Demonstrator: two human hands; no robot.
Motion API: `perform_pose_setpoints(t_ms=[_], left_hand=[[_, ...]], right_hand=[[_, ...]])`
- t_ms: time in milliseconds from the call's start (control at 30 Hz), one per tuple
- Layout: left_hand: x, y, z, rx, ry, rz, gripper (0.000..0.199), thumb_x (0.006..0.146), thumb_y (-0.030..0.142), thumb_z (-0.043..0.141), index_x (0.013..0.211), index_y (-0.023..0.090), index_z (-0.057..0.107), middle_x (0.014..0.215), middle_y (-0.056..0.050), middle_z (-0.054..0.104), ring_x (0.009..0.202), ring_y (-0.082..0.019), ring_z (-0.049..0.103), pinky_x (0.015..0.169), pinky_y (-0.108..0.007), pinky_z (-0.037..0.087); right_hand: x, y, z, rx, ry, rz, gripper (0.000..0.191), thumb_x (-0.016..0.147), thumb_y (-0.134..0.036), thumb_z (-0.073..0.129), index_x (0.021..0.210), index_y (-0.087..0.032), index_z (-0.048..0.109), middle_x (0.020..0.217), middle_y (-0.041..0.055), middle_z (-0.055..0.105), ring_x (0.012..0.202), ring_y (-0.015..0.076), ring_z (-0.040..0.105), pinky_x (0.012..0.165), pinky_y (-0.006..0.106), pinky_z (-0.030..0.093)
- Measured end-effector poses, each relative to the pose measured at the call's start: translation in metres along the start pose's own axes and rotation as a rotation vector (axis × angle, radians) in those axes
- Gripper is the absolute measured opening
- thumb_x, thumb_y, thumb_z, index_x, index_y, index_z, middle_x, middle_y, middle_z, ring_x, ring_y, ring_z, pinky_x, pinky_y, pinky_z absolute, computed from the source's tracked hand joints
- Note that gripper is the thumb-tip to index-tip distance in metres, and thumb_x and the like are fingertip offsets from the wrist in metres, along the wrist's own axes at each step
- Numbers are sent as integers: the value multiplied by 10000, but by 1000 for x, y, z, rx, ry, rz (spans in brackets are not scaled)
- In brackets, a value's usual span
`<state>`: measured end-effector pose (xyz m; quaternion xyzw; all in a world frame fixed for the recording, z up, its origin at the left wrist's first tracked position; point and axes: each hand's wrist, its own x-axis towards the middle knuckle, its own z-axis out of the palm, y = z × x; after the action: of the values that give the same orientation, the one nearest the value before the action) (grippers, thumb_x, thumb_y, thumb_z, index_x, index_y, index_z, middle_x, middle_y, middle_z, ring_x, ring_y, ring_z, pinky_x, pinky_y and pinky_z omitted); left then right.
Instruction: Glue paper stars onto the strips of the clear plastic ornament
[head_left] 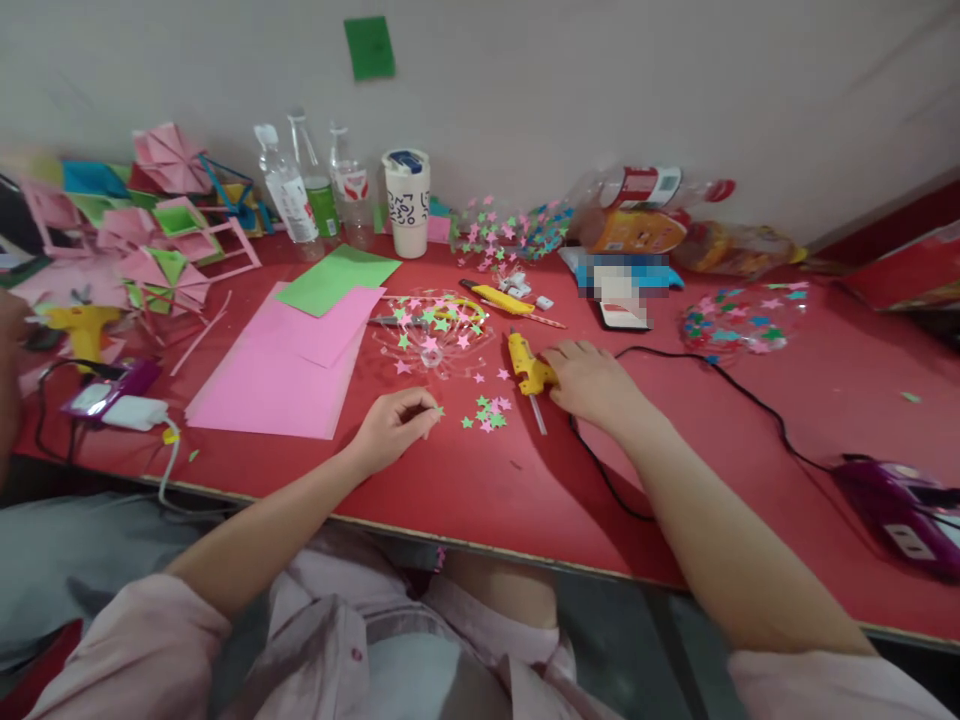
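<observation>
Your pink shirt [319, 650] lies closest, below the edge of the counter [450, 490]. Your left grip [393, 427] pinches a green star [440, 411]; your right grip [592, 384] touches the yellow glue gun [526, 363], but I cannot tell whether it grasps or merely rests there. Loose stars [491, 411] lie between the grips, unattached. Ahead of your left grip, the clear plastic flower shape [430, 355] already carries many stars, so it looks well along. Farther out, right of your right grip, another star-dotted plastic piece [763, 333] looks decorated already.
</observation>
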<state>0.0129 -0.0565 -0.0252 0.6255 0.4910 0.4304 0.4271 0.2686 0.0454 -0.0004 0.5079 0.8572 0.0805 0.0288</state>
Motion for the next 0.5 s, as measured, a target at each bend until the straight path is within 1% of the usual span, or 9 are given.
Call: perform_pose_setpoints(t_ms=[100, 167, 200, 233, 333, 400, 433, 467, 500], left_hand=[[1, 9, 0, 54, 18, 64, 182, 788, 224, 515, 614, 171, 525, 543, 37, 517, 540, -85, 472, 551, -213, 372], [1, 13, 2, 59, 41, 111, 166, 793, 205, 510, 632, 171, 536, 550, 36, 524, 541, -83, 471, 552, -211, 375], [1, 14, 4, 53, 59, 129, 158, 794, 192, 508, 641, 171, 539, 554, 37, 526, 541, -81, 472, 554, -209, 379], [1, 14, 6, 44, 81, 142, 154, 795, 180, 506, 644, 171, 538, 555, 37, 525, 537, -78, 473, 552, -206, 381], [-1, 9, 10, 13, 146, 133, 162, 798, 167, 506, 637, 169, 527, 540, 43, 514, 496, -65, 454, 507, -189, 366], [-3, 4, 10, -2, 166, 107, 174, 808, 175, 504, 636, 168, 525, 532, 45, 512, 471, -58, 440, 479, -181, 356], [-4, 2, 10, -4, 173, 96, 174, 811, 179, 507, 639, 168, 526, 530, 45, 513, 467, -57, 439, 474, -178, 356], [-5, 0, 9, -3, 181, 88, 172, 812, 179, 510, 641, 168, 527, 530, 45, 515, 468, -57, 443, 477, -176, 362], [-6, -1, 9, 1, 192, 84, 169, 811, 176, 513, 643, 168, 528, 529, 45, 514, 472, -58, 450, 483, -175, 369]], right_hand=[[5, -1, 13, 58, -27, -23, 268, 727, -102, 472, 965, -80, 593, 1010, 170, 603, 927, 286, 561, 754, 345, 403], [6, -2, 19, 105, 8, -22, 240, 728, -109, 475, 943, -89, 579, 1000, 162, 594, 917, 264, 566, 771, 334, 418], [6, -1, 19, 161, 60, -22, 240, 725, -120, 485, 950, -98, 567, 1005, 157, 588, 921, 256, 566, 781, 330, 427], [5, -1, 19, 239, 141, -23, 240, 725, -138, 495, 956, -111, 553, 1003, 148, 584, 918, 250, 565, 783, 331, 437], [-4, -3, 11, 513, 483, -44, 186, 746, -228, 531, 924, -178, 517, 918, 94, 577, 840, 229, 565, 731, 347, 468], [-13, -12, 2, 618, 665, -95, 144, 762, -281, 568, 875, -216, 505, 850, 52, 571, 784, 207, 563, 699, 344, 477], [-19, -18, -2, 655, 709, -154, 134, 767, -286, 585, 858, -225, 507, 837, 43, 575, 776, 199, 569, 694, 337, 481], [-24, -24, -7, 684, 717, -221, 117, 778, -277, 590, 851, -229, 512, 845, 42, 585, 777, 190, 579, 687, 327, 485], [-29, -31, -10, 710, 698, -308, 111, 789, -275, 592, 857, -229, 517, 866, 47, 598, 784, 184, 591, 674, 315, 492]])
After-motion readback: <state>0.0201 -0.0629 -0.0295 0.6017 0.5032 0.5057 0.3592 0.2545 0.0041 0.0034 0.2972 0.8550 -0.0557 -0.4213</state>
